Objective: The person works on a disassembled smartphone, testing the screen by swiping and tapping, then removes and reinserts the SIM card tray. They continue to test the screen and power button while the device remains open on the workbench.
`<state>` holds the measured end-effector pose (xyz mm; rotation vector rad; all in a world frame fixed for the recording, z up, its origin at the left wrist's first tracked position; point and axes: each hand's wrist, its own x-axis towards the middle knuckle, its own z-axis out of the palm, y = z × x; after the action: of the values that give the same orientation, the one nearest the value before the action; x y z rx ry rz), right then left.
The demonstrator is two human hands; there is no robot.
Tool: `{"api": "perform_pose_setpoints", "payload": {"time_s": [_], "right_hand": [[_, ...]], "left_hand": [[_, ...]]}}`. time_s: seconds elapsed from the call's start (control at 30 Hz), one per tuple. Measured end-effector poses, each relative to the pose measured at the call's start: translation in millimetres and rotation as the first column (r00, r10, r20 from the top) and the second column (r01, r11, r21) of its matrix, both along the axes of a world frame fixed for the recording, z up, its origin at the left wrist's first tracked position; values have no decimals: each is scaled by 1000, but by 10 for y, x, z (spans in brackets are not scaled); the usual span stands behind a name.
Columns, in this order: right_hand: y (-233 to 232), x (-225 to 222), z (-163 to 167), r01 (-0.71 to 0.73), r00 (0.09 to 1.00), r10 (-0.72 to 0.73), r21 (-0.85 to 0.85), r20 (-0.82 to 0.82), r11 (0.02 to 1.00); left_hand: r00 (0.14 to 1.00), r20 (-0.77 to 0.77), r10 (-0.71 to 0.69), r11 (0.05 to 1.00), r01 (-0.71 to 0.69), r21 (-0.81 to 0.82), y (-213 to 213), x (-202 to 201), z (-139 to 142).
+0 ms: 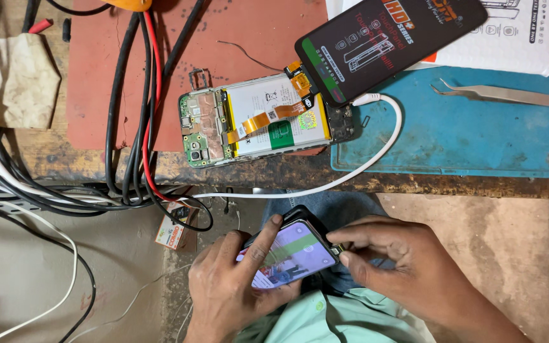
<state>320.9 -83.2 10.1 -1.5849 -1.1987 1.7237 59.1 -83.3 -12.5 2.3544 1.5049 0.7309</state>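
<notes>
My left hand (pixel 227 279) holds a lit smartphone (pixel 290 254) over my lap, its index finger lying across the screen. My right hand (pixel 392 263) pinches the phone's right end with thumb and fingertips. Above, on the workbench, an opened phone body (pixel 258 121) lies with its battery, circuit board and orange flex cables exposed. A dark replacement screen (pixel 389 38) is joined to it by a flex cable and rests partly on a white package (pixel 516 35).
A white cable (pixel 376 159) runs from the opened phone off the bench edge. Metal tweezers (pixel 500 94) lie on a blue mat (pixel 465 140). A red mat (pixel 249 32) covers the bench's middle. Black, red and white cables (pixel 128 159) tangle at left, near a cloth (pixel 20 79).
</notes>
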Motion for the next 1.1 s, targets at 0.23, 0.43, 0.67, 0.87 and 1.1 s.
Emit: {"api": "perform_pose_setpoints", "payload": {"time_s": [0.23,0.43,0.67,0.87,1.1], "right_hand": [[-61,-6,-14,218,972,-229,-170,-47,961],[13,253,439,102,954,-227,499,195,860],[658,677,548,9,796,-367,597,481,802],[848,596,685,-114,774,-267,541,574,833],[770,567,708,-209,705,-302,595,642,776]], "left_hand": [[998,58,24,1000,-24,-2,-10,-18,-12],[995,65,81,997,-80,-12,-13,-55,-61],[989,114,89,996,-84,-43,-51,-46,-98],[985,140,97,995,-92,-41,-60,-66,-100],[982,154,106,993,-98,-59,-59,-38,-111]]}}
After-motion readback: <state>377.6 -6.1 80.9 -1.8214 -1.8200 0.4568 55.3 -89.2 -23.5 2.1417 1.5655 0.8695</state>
